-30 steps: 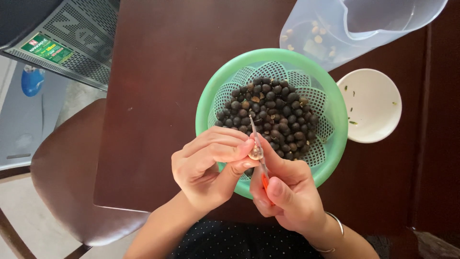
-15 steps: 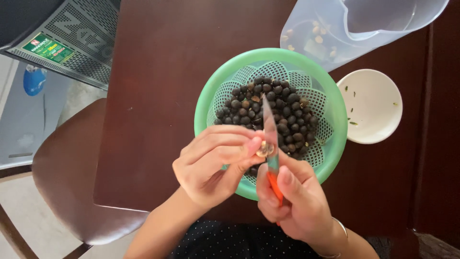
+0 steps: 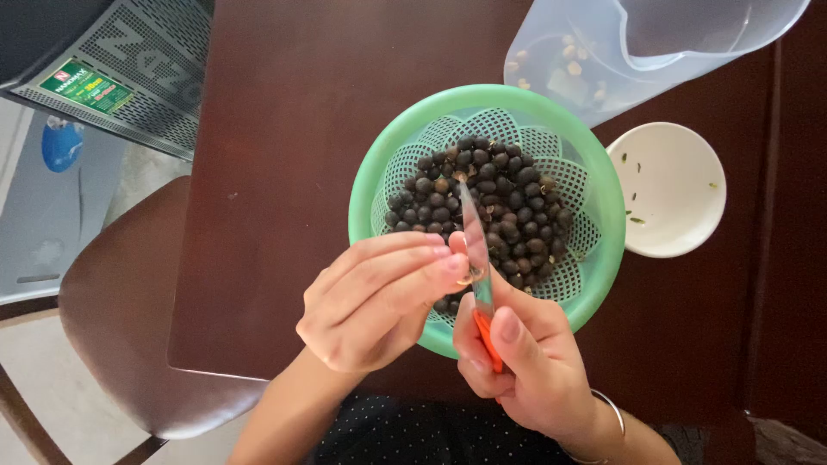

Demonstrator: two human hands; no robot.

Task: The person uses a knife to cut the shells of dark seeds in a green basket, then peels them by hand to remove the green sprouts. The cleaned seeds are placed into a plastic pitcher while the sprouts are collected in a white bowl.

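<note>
At the worktop's near edge: left hand pinches a seed, right hand grips an orange-handled knife above the green basket; a slipping blade could nick the fingertips.

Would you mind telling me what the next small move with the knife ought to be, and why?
Probably a short, shallow draw of the knife across the seed pinched in the left hand, turning the seed slightly. The blade lies against the seed at the fingertips, the right hand grips the orange handle low, and both are over the green basket, so any bits should drop in.
</note>
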